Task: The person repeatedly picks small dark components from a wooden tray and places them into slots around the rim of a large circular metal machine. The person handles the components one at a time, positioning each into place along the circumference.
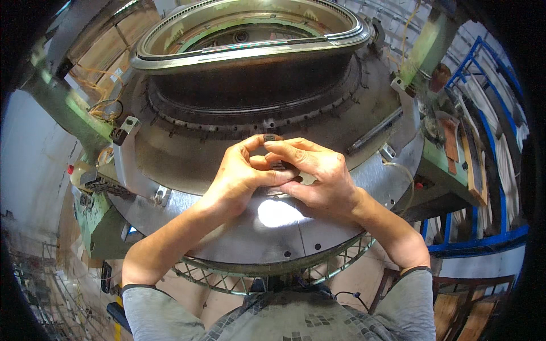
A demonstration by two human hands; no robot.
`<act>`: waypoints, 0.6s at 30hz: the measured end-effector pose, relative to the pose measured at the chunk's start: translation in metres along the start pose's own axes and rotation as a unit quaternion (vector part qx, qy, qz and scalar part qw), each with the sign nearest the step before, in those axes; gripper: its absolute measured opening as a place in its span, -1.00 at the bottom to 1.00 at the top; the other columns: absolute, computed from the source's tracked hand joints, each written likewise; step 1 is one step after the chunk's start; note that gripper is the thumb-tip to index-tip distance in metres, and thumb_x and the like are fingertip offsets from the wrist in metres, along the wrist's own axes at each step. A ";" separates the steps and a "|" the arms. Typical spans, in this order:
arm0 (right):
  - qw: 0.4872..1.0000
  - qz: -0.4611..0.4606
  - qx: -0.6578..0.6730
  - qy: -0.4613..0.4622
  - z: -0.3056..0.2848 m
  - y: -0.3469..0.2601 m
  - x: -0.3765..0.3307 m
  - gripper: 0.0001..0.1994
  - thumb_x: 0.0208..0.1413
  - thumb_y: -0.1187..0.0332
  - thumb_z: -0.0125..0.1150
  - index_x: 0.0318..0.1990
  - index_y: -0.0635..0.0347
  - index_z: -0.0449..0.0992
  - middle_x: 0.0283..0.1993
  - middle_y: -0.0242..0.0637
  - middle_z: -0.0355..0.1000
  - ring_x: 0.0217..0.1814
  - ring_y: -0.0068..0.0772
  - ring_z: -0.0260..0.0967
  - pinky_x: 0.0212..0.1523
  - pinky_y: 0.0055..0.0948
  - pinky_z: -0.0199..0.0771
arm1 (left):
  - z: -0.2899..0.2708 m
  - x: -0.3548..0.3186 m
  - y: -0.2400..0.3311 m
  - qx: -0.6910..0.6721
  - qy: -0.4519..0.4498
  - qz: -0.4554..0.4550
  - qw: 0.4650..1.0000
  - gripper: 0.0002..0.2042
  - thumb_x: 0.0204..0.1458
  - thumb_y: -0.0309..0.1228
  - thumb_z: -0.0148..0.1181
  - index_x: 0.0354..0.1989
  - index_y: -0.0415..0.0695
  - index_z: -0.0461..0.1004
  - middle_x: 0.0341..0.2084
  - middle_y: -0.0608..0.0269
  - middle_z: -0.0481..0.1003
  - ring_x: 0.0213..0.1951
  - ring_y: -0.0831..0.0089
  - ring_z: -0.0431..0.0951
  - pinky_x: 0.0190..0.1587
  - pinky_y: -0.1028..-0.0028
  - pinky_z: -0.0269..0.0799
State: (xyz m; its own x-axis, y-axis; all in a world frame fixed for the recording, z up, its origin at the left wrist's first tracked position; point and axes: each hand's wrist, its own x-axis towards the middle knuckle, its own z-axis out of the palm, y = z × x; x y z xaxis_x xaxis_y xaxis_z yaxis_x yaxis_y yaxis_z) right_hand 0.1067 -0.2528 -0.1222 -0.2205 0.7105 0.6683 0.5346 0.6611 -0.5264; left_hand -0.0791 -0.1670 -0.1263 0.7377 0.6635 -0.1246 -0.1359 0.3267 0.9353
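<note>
My left hand [243, 170] and my right hand [318, 173] meet in front of me, over the near part of a large round metal machine plate [244, 238]. Their fingers and thumbs are curled together in a pinch. A small dark piece [290, 170] shows between them, mostly covered by the fingers, so its kind cannot be made out. Dark colour also shows at the fingertips on top. Both forearms come up from the lower edge, and under the hands a bright patch of light falls on the plate.
Behind my hands rises a large ring-shaped metal part [250, 62] with a thick rim. A metal bar [375, 132] lies on the right of the plate. Brackets [126, 131] stand at its edge, near green machine posts [74, 102]. A blue rack [483, 244] stands at the right.
</note>
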 end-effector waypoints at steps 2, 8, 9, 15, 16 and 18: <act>1.000 -0.006 -0.015 0.017 0.002 0.002 0.000 -0.36 -0.06 0.49 0.51 0.27 0.28 0.51 0.04 -0.02 0.60 0.05 -0.04 0.63 -0.01 -0.23 0.69 | 0.002 0.000 -0.002 -0.046 -0.011 -0.014 0.999 -0.34 -0.07 -0.67 0.48 0.26 -0.24 0.36 -0.09 -0.04 0.66 -0.08 0.24 0.72 0.10 0.29 0.65; 0.993 0.084 0.064 0.046 0.004 0.003 -0.010 -0.34 -0.14 0.48 0.62 0.22 0.29 0.56 0.08 -0.04 0.60 0.04 -0.23 0.65 0.04 -0.35 0.69 | 0.005 -0.003 -0.005 -0.129 -0.027 0.013 0.991 -0.21 -0.09 -0.71 0.44 0.39 -0.13 0.27 -0.03 -0.10 0.63 0.00 0.13 0.71 0.16 0.19 0.65; 0.996 0.064 0.043 0.037 0.005 0.005 -0.009 -0.33 -0.16 0.44 0.65 0.20 0.29 0.57 0.09 -0.04 0.59 0.05 -0.21 0.65 0.05 -0.34 0.68 | 0.004 -0.003 -0.004 -0.121 -0.020 0.013 0.992 -0.20 -0.09 -0.72 0.44 0.40 -0.13 0.26 -0.05 -0.10 0.64 -0.01 0.14 0.71 0.15 0.20 0.65; 0.998 0.056 0.027 -0.033 -0.005 0.013 -0.009 -0.33 -0.24 0.26 0.72 0.10 0.31 0.63 0.09 -0.03 0.57 0.08 -0.10 0.62 0.07 -0.27 0.66 | 0.002 -0.005 -0.001 -0.063 -0.016 0.004 0.998 -0.11 -0.09 -0.73 0.45 0.48 -0.15 0.17 -0.15 -0.08 0.68 -0.08 0.21 0.74 0.07 0.28 0.67; 0.997 0.060 0.029 -0.033 -0.005 0.013 -0.009 -0.33 -0.24 0.25 0.72 0.10 0.31 0.64 0.09 -0.03 0.57 0.07 -0.10 0.62 0.06 -0.27 0.67 | 0.003 -0.006 -0.002 -0.051 -0.012 0.008 0.999 -0.10 -0.09 -0.72 0.46 0.49 -0.16 0.16 -0.15 -0.09 0.68 -0.09 0.22 0.74 0.06 0.29 0.66; 0.996 0.069 0.032 -0.037 -0.005 0.015 -0.010 -0.33 -0.25 0.24 0.72 0.08 0.31 0.64 0.08 -0.03 0.57 0.06 -0.11 0.62 0.05 -0.28 0.67 | 0.005 -0.006 -0.003 -0.033 -0.006 0.010 0.999 -0.08 -0.09 -0.72 0.47 0.51 -0.16 0.14 -0.16 -0.09 0.68 -0.11 0.24 0.74 0.05 0.30 0.66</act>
State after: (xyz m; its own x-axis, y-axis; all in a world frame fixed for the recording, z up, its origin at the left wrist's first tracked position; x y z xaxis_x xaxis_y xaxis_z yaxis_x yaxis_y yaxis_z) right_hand 0.1206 -0.2516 -0.1344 -0.2094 0.8093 0.5488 0.5104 0.5692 -0.6446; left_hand -0.0798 -0.1751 -0.1263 0.7430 0.6614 -0.1022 -0.1924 0.3573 0.9139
